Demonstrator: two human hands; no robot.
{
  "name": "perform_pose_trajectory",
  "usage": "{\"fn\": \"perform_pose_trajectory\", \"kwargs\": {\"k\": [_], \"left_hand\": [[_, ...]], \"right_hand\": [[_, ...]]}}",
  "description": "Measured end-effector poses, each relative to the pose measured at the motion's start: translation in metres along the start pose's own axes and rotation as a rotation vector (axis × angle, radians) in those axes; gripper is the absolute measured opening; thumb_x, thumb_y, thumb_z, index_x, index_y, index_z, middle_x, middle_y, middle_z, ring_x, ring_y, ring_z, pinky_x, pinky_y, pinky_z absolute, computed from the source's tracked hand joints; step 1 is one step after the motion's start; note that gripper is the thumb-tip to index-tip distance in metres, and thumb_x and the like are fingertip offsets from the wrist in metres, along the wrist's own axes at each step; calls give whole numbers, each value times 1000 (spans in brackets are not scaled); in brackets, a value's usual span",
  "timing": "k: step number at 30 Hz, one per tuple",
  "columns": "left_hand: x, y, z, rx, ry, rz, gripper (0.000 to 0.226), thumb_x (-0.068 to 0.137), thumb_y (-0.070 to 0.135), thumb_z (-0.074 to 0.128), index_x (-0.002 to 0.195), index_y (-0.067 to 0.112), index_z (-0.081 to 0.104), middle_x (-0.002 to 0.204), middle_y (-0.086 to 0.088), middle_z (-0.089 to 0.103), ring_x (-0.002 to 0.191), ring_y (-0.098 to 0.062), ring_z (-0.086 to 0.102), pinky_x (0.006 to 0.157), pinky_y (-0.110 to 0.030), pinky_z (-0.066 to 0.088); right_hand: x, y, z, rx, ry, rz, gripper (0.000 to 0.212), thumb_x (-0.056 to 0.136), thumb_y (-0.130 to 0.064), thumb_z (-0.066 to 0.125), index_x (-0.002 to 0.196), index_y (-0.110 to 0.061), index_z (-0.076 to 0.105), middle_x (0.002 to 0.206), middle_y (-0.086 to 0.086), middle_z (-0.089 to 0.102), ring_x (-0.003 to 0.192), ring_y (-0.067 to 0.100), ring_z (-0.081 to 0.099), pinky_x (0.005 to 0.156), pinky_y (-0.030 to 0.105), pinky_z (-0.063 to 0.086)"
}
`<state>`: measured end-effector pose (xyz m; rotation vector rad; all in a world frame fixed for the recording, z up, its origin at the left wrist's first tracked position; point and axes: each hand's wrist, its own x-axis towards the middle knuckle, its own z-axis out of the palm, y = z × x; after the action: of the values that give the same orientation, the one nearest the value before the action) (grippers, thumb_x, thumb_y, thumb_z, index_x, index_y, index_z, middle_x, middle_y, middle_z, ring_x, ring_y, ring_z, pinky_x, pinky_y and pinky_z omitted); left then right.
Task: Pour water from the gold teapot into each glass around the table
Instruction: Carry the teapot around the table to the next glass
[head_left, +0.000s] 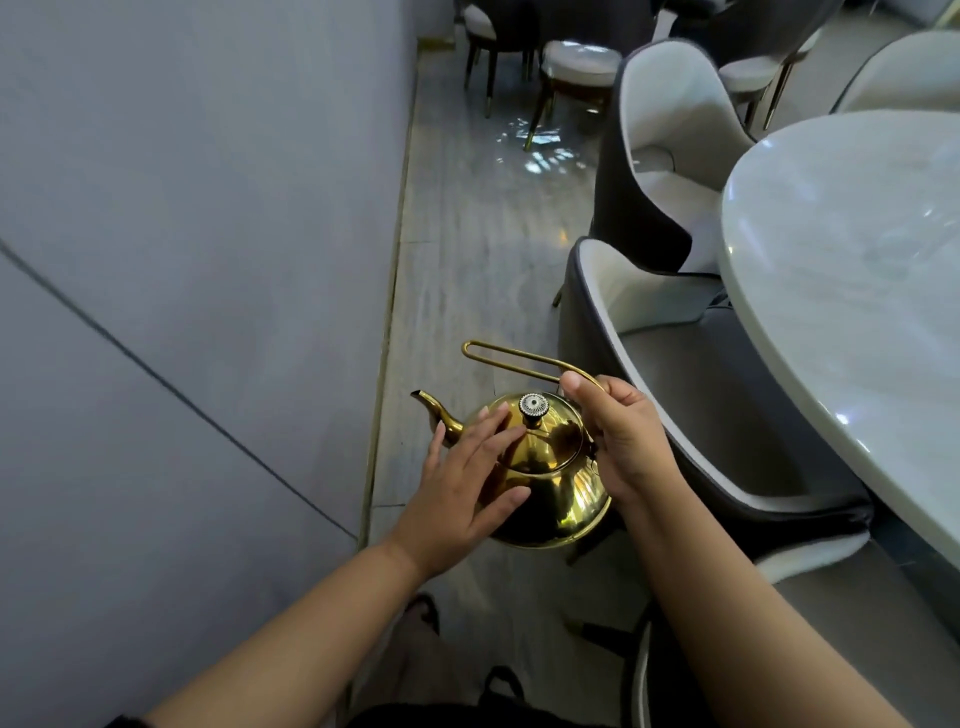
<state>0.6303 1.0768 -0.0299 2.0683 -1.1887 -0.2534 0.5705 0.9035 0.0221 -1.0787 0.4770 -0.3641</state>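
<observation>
The gold teapot (556, 483) hangs in the air over the floor, left of the table, its spout pointing left. My right hand (623, 436) is closed around the rear end of its thin wire handle. My left hand (462, 493) lies flat against the pot's left side and lid edge, fingers spread, touching but not gripping. The lid with its jewelled knob (533, 405) is on. No glasses are in view.
A white marble table (852, 291) curves along the right. Grey-and-white chairs (670, 322) stand between me and it, another chair (670, 156) farther back. A grey wall (182, 260) runs along the left, leaving a narrow aisle of shiny floor (478, 234).
</observation>
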Motion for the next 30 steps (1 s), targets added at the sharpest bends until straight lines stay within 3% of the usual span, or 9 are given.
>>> {"fn": "perform_pose_trajectory", "kwargs": {"k": [3, 9, 13, 16, 19, 22, 26, 28, 30], "left_hand": [[40, -32, -12, 52, -51, 41, 58, 90, 64, 25, 142, 41, 15, 155, 13, 10, 144, -2, 1, 114, -39, -12], [133, -101, -42, 96, -114, 81, 58, 91, 63, 25, 143, 39, 13, 156, 12, 6, 144, -4, -3, 113, -40, -12], [199, -138, -59, 60, -152, 81, 59, 89, 66, 22, 142, 42, 11, 156, 12, 7, 144, -5, -2, 115, -40, -12], [251, -162, -67, 70, -164, 84, 60, 89, 66, 23, 143, 41, 12, 156, 12, 7, 145, -6, -1, 115, -43, -10], [304, -185, -72, 59, -161, 85, 61, 89, 66, 24, 144, 39, 13, 157, 12, 6, 144, -4, -2, 116, -44, -8], [357, -203, -75, 53, -161, 98, 62, 90, 65, 25, 144, 39, 13, 157, 10, 6, 144, -6, -3, 115, -45, -8], [426, -219, -75, 60, -184, 115, 63, 90, 62, 27, 146, 35, 14, 158, 8, 4, 145, -7, -4, 115, -46, -7], [462, -226, -76, 61, -203, 127, 64, 91, 62, 27, 146, 34, 14, 158, 9, 2, 144, -6, -6, 115, -45, -8], [498, -232, -76, 54, -239, 140, 64, 90, 63, 27, 146, 35, 13, 157, 11, 0, 144, -5, -6, 115, -42, -10]], "right_hand": [[48, -2, 9, 1, 9, -7, 32, 66, -19, 76, 48, -18, 49, 43, -8, 52, 44, 6, 54, 52, 20, 49], [155, -4, 28, 16, 11, 19, 31, 54, -31, 84, 48, -21, 55, 47, -6, 56, 47, 8, 57, 52, 23, 49], [224, -9, 39, 2, 50, -13, 33, 58, -29, 84, 54, -16, 54, 49, -5, 58, 48, 9, 59, 53, 21, 50], [278, -17, 44, 39, 101, -23, 29, 68, -18, 74, 56, -12, 48, 45, -7, 57, 44, 6, 57, 48, 18, 48], [334, -28, 45, 64, 106, -33, 35, 62, -22, 79, 58, -10, 46, 46, -5, 57, 44, 7, 58, 49, 19, 49], [390, -41, 40, 69, 110, -43, 32, 59, -22, 80, 52, -15, 50, 45, -6, 57, 44, 7, 57, 51, 21, 49], [455, -62, 28, 90, 106, -58, 36, 69, -16, 74, 42, -22, 51, 43, -8, 56, 42, 4, 56, 50, 20, 48], [485, -75, 22, 94, 114, -67, 39, 67, -20, 82, 44, -23, 52, 45, -8, 58, 45, 6, 58, 53, 22, 50], [512, -86, 14, 96, 133, -82, 40, 52, -35, 89, 50, -19, 53, 52, -3, 62, 50, 10, 61, 57, 25, 52]]}}
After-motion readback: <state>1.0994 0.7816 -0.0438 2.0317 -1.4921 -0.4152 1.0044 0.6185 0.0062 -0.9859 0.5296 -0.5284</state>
